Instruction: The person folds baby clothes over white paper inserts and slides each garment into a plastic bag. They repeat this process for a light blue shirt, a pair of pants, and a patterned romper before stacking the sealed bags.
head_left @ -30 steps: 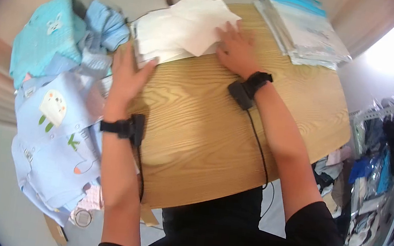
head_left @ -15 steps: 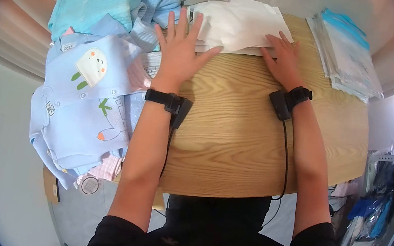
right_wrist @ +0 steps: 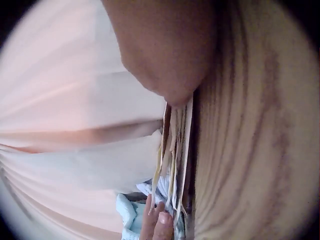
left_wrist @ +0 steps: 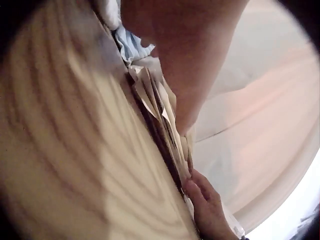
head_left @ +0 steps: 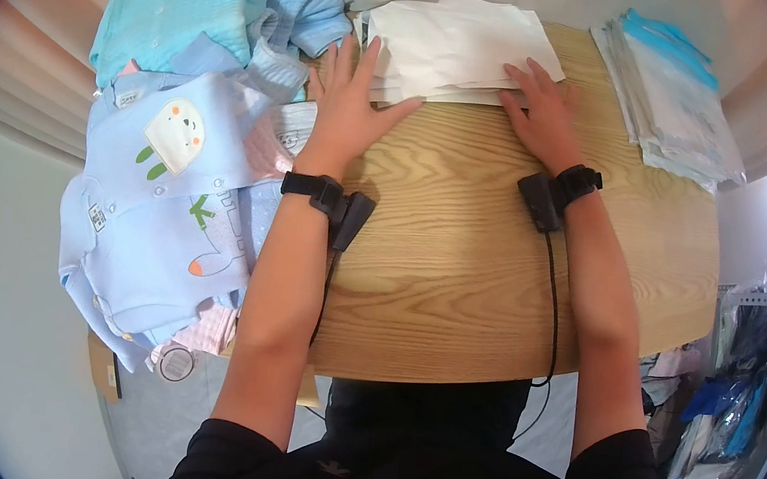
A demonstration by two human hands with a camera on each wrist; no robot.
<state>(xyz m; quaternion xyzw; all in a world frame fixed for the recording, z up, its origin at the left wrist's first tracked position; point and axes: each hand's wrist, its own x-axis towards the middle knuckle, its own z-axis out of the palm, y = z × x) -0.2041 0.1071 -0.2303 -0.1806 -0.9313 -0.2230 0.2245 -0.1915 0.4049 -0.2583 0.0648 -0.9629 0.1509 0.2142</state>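
Pale blue baby clothes (head_left: 168, 170) pile over the worktop's (head_left: 458, 270) left edge; clear zip bags (head_left: 677, 104) lie stacked at its right. Between them, at the far edge, sits a stack of white sheets (head_left: 450, 43), its edges uneven. The left hand (head_left: 347, 112) and the right hand (head_left: 543, 115) press its 2 near corners, each grip wide, fingers straight.

The stack of white sheets (head_left: 456, 39), loosely fanned a second ago, now lies squared with its edges nearly in line. The left hand (head_left: 348, 109) has moved from the stack's left side onto its near left corner. The right hand (head_left: 543, 115) has slid from the top sheet to the near right edge.
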